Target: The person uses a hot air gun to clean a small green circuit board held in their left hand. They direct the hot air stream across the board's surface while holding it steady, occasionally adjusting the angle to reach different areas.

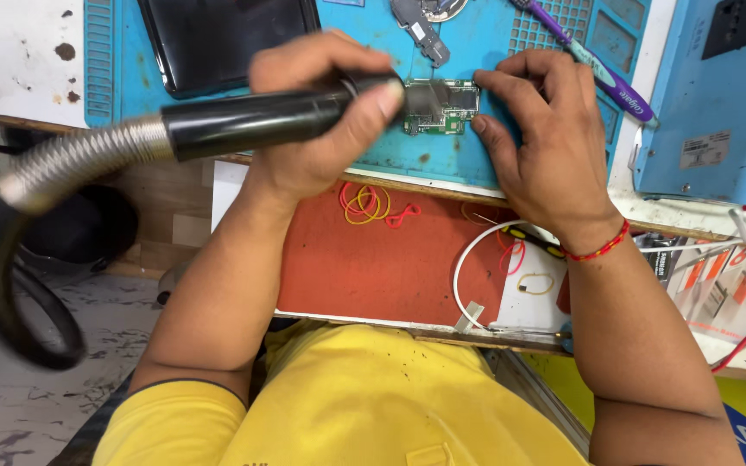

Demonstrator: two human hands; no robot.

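My left hand (325, 121) grips a black hot-air wand (252, 125) whose ribbed metal hose (79, 160) runs off to the left into a black cable. The wand's nozzle end sits right over a small green circuit board (446, 108) lying on a blue work mat (477, 52). My right hand (541, 129) rests on the mat, its fingertips pressing the board's right edge. A red thread band circles that wrist.
A dark tablet-like slab (226, 39) lies at the mat's back left, small metal parts (420, 30) and a purple toothbrush (597, 73) at the back. A blue box (718, 103) stands at right. Below, an open drawer (390, 259) holds rubber bands and a white cable.
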